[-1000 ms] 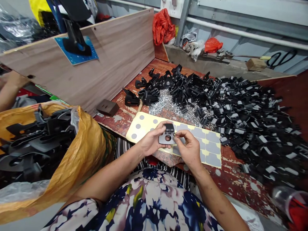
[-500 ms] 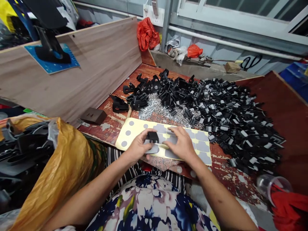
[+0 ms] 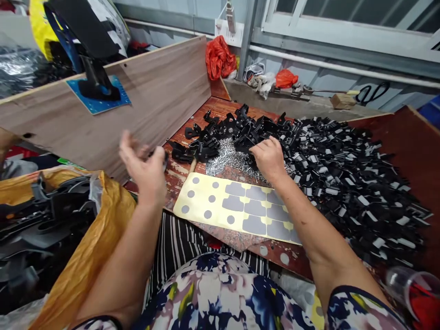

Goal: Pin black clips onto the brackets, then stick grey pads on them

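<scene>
My left hand is raised at the left of the table, slightly smeared, with its fingers apart. A dark shape shows behind its fingers; whether the hand touches it I cannot tell. My right hand reaches over the near edge of the black bracket-like parts, beside a heap of small silvery metal pins. Its fingers are drawn together, and what they hold, if anything, is hidden. Between my forearms lies a pale yellow sheet with grey stickers, some of them round.
A large pile of black parts with grey pads covers the right side. At the left stands an orange sack of black pieces, below a wooden board. A clear plastic cup is at lower right.
My left hand has left the sheet and moved up and left; the black part it held no longer shows. My right hand has moved from the sheet forward to the black parts.
</scene>
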Motion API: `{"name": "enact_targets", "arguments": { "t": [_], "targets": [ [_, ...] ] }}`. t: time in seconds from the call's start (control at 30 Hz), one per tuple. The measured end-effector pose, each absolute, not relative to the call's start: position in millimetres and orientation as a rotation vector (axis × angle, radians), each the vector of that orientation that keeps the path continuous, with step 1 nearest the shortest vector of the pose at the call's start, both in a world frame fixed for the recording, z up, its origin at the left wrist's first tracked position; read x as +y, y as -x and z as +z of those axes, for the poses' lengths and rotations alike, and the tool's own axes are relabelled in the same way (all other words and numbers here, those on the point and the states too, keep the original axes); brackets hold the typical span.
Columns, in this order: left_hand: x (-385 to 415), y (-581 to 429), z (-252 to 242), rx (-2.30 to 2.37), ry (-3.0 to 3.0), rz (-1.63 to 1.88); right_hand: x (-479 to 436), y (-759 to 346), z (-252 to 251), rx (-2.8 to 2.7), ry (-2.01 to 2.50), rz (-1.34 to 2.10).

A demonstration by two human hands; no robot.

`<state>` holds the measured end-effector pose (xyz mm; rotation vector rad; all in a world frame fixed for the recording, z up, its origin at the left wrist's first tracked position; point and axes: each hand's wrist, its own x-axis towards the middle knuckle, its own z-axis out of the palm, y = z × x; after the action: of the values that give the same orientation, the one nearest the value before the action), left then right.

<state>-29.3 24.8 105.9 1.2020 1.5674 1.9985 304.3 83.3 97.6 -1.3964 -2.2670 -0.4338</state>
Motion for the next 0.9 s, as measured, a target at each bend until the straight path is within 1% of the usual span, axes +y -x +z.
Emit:
{"name": "enact_targets", "arguments": {
  "t": [0.03, 0.1, 0.13, 0.2, 0.27, 0.37, 0.47, 0.6, 0.7, 0.83, 0.9],
  "targets": [
    [11, 10, 97, 1.412, -1.13, 1.935, 67, -296, 94, -2.228, 1.378, -0.429],
    [-15, -30, 83, 1.042, -0.934, 1.442, 25, -274, 83, -2.199, 1.301, -0.363],
    [-26, -46, 77, 0.918, -0.811, 1.258, 1, -262, 76, -2.226, 1.242, -0.285],
    [-41, -67, 68, 0.805, -0.649, 1.099, -43, -243, 62, -2.293, 1.115, -0.062],
    [-45, -73, 61, 0.863, -0.58, 1.13, -76, -237, 50, -2.266, 1.05, 0.155],
    [-37, -64, 54, 0.995, -0.541, 1.187, -101, -251, 38, -1.974, 1.2, 0.352],
    [-29, -54, 50, 0.977, -0.499, 1.075, -104, -267, 29, -1.773, 1.413, 0.453],
    [-25, -50, 46, 0.951, -0.514, 0.963, -102, -268, 20, -1.822, 1.47, 0.51],
    [-22, -50, 43, 0.955, -0.484, 0.98, -102, -275, 25, -1.753, 1.421, 0.712],
    [-19, -51, 41, 0.957, -0.456, 1.001, -101, -299, 43, -1.767, 1.174, 1.238],
    [-21, -51, 42, 0.964, -0.477, 1.008, -99, -305, 50, -1.685, 1.05, 1.377]
  ]
}}
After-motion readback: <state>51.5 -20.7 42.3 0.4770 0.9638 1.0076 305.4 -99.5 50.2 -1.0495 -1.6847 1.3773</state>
